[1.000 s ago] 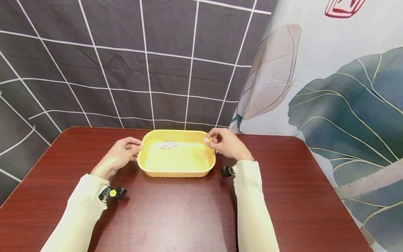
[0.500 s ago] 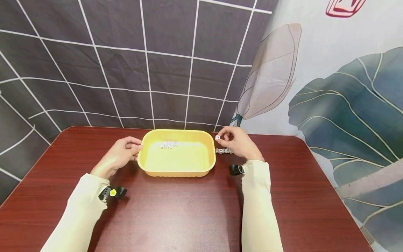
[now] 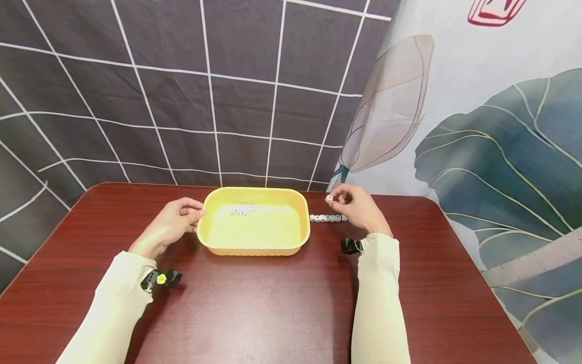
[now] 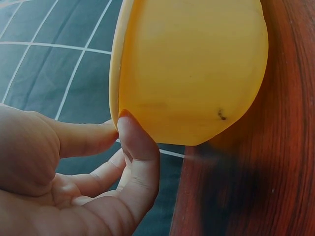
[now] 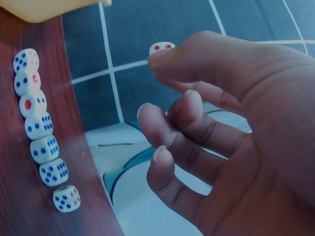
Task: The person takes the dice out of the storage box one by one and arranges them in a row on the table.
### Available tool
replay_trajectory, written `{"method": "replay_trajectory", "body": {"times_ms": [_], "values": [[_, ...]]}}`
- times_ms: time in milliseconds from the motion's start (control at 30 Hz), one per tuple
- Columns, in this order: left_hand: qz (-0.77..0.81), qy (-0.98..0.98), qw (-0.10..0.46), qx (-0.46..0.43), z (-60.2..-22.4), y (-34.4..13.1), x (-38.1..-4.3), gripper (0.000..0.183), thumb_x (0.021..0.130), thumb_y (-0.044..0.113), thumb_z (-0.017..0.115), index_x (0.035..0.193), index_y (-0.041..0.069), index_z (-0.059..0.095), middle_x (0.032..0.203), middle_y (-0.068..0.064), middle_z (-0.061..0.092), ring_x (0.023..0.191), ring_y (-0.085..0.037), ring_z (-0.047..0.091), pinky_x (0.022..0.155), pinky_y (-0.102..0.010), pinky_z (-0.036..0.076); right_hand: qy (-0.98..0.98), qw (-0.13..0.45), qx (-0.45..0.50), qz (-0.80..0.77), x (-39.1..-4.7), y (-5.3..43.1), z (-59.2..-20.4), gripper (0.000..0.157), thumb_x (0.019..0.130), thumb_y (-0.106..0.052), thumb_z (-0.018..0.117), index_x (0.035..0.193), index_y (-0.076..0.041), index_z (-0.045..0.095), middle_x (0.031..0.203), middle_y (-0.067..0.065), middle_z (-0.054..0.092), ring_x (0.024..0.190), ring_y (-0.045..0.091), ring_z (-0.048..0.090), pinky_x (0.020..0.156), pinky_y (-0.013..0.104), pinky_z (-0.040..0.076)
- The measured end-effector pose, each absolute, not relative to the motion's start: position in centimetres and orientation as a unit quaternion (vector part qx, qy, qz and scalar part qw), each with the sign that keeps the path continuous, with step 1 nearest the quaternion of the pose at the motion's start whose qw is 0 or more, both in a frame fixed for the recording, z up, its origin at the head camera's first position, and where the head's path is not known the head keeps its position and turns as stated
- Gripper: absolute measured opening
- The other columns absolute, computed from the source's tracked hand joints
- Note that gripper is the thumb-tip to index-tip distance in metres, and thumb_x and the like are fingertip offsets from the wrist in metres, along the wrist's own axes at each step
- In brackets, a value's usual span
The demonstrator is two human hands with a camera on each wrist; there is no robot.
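My left hand [image 3: 175, 221] pinches the left end of a yellow plastic tub [image 3: 259, 235] between thumb and fingers; in the left wrist view the thumb and a finger meet at its rim [image 4: 116, 73]. A small heap of white dice [image 3: 243, 209] lies inside the tub, toward the back. Right of the tub, my right hand [image 3: 361, 210] pinches one white die [image 3: 329, 198] above the table. The right wrist view shows red pips on this die [image 5: 162, 47], partly covered by the thumb. Below that hand runs a line of several dice [image 5: 38, 125], the last one slightly apart.
The tub stands near the back of a reddish-brown wooden table [image 3: 273, 303]. Behind the table hangs a dark cloth with a white grid [image 3: 241, 111], and a leaf-patterned cloth [image 3: 500, 151] covers the right side.
My right hand has moved right, from over the tub's right rim to above the row's far end, carrying the die. More of the row shows now. My left hand stays at the tub.
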State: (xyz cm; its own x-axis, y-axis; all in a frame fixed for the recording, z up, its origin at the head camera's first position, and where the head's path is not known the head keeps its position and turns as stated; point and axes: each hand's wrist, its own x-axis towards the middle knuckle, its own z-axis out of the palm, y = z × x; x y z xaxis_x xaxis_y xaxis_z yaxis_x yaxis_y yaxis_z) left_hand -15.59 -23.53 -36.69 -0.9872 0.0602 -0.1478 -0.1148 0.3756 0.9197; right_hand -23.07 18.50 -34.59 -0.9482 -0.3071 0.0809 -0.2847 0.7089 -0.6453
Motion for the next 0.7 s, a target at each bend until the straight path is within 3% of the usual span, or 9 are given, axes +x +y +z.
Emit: {"method": "replay_trajectory", "body": {"times_ms": [433,700], "values": [[0.550,0.831,0.080,-0.019,-36.7,-23.6,-15.5,0.035,0.104,0.009,0.054,0.131,-0.013,0.049,0.101,-0.013,0.066,0.073,-0.006,0.061,0.070,-0.022,0.059,0.938,-0.013,-0.123,-0.323,-23.4,20.9,-35.9,0.011,0.094,-0.013,0.070,0.103,-0.009,0.071,0.080,0.003,0.055,0.079,0.020,0.052,0.074,0.032,0.041],[0.549,0.833,0.075,-0.017,-36.8,-23.6,-15.5,0.034,0.104,0.008,0.054,0.131,-0.013,0.049,0.101,-0.012,0.066,0.073,-0.005,0.061,0.070,-0.023,0.059,0.948,0.000,-0.080,-0.310,-23.2,21.9,-36.5,0.015,0.094,-0.017,0.070,0.106,-0.008,0.070,0.080,0.005,0.057,0.075,0.020,0.051,0.068,0.031,0.042]]}}
